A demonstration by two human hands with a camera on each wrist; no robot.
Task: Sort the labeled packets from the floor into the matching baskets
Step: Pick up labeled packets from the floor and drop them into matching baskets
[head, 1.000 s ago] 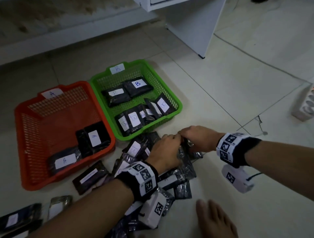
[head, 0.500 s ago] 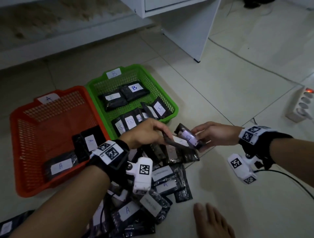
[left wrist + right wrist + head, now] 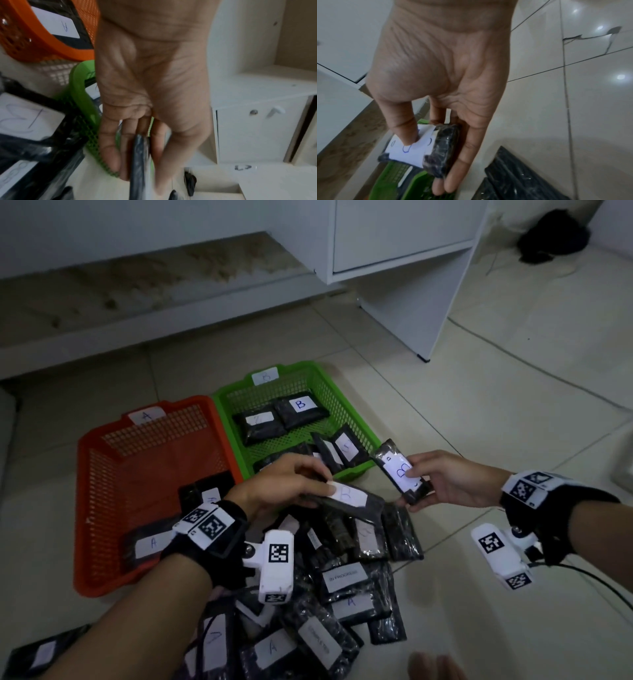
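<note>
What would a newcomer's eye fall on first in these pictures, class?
Probably the two hands at centre, each lifting a black packet: the right hand pinches a packet labelled B beside the green basket, and the left hand holds another packet. Next, the orange basket at left, and the heap of packets on the floor below the hands.
</note>
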